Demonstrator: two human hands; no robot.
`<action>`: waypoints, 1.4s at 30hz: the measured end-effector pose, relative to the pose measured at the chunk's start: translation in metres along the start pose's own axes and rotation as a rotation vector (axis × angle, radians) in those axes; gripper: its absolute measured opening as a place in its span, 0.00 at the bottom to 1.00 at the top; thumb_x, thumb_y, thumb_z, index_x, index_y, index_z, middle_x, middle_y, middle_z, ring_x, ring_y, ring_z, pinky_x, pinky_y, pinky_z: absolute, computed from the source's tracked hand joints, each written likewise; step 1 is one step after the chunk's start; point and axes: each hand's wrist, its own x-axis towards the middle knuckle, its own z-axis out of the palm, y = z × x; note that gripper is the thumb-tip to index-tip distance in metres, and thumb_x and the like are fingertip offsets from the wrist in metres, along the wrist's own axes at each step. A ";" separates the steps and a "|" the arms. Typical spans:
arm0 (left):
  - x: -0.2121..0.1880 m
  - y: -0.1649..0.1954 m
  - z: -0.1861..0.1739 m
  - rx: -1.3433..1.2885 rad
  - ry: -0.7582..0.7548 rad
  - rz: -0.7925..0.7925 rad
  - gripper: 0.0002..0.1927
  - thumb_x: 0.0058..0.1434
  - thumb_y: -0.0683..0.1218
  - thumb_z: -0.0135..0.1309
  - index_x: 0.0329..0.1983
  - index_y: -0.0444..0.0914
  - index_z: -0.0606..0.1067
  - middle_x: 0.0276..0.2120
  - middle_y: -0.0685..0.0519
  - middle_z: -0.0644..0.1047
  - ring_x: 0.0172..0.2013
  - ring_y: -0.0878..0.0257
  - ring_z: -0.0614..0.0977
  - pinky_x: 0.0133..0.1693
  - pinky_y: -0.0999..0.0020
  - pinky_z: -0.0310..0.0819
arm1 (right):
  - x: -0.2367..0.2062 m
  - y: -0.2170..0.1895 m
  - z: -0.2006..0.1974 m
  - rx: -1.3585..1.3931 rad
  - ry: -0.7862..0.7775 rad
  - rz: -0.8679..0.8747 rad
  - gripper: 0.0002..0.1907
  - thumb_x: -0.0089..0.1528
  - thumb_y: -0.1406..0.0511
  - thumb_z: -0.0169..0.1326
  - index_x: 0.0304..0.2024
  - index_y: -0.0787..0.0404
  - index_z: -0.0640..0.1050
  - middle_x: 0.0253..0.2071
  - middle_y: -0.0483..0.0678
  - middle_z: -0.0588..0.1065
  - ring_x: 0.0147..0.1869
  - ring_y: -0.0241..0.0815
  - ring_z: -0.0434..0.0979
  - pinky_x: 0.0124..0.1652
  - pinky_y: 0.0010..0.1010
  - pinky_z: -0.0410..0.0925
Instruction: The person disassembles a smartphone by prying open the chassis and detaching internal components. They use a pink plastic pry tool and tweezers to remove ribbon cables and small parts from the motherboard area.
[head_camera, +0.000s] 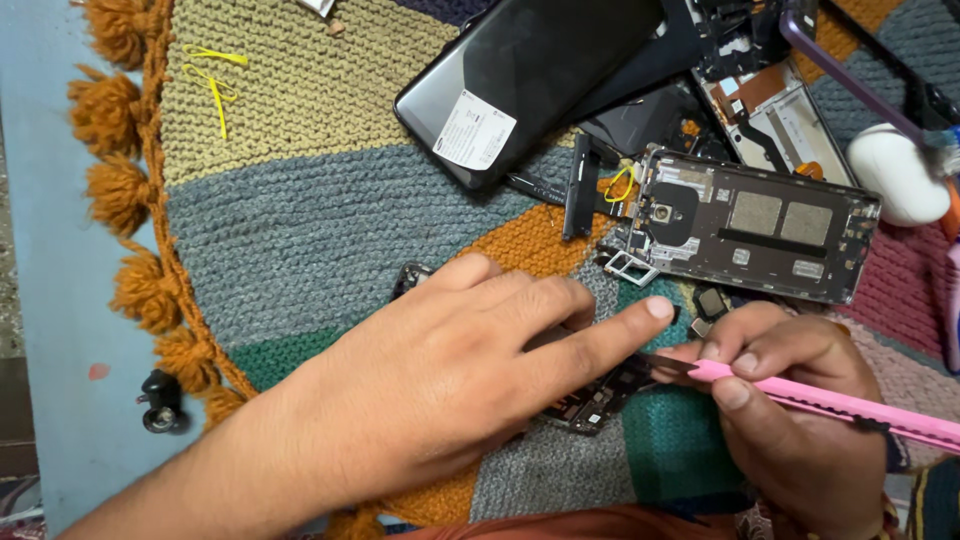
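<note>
Two bare hands work over a knitted mat (330, 220) of striped yarn with orange tassels along its edge. The left hand (440, 390) lies palm down on the mat, fingers spread and not closed on anything; it presses flat on a small dark circuit board (590, 405), most of which it hides, with the forefinger stretched out toward the right hand. The right hand (790, 420) is closed around a pink cutter knife (830, 403), pinched between thumb and fingers near the front end. The knife's dark blade tip touches the board just beside the left forefinger. The pink handle runs away from the board to the right edge of the view.

Taking the circuit board as reference: just above it lies an opened phone frame (750, 225), metal-grey, with shields and small parts exposed. A small empty card tray (632, 268) lies between the board and that frame. A black strip part (579, 190) stands above the board, left of the frame. Farther above, a black phone back cover (530, 75) with a white sticker lies tilted. More stripped phone parts (770, 100) lie well above and to the right. A white rounded case (895, 175) sits far to the upper right. Yellow thread loops (215, 75) lie well apart to the upper left.
</note>
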 end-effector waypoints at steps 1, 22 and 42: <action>0.000 0.000 0.000 -0.001 0.001 0.003 0.31 0.65 0.42 0.51 0.73 0.39 0.65 0.51 0.50 0.76 0.49 0.58 0.79 0.53 0.60 0.67 | 0.000 0.000 0.000 -0.005 -0.010 -0.008 0.07 0.69 0.79 0.53 0.45 0.66 0.70 0.44 0.57 0.72 0.53 0.48 0.81 0.63 0.48 0.74; 0.001 -0.001 0.000 -0.040 0.002 0.013 0.31 0.65 0.41 0.51 0.74 0.39 0.65 0.51 0.51 0.76 0.48 0.57 0.80 0.54 0.60 0.68 | 0.015 -0.010 -0.009 -0.119 -0.110 0.062 0.09 0.63 0.78 0.55 0.43 0.64 0.73 0.43 0.57 0.75 0.52 0.49 0.83 0.58 0.47 0.77; 0.003 -0.015 -0.001 -0.009 -0.098 -0.046 0.55 0.44 0.51 0.71 0.75 0.37 0.59 0.48 0.51 0.76 0.54 0.54 0.74 0.57 0.54 0.61 | 0.008 -0.017 0.004 -0.341 -0.074 -0.130 0.10 0.64 0.76 0.58 0.44 0.61 0.73 0.45 0.53 0.75 0.55 0.48 0.84 0.59 0.44 0.78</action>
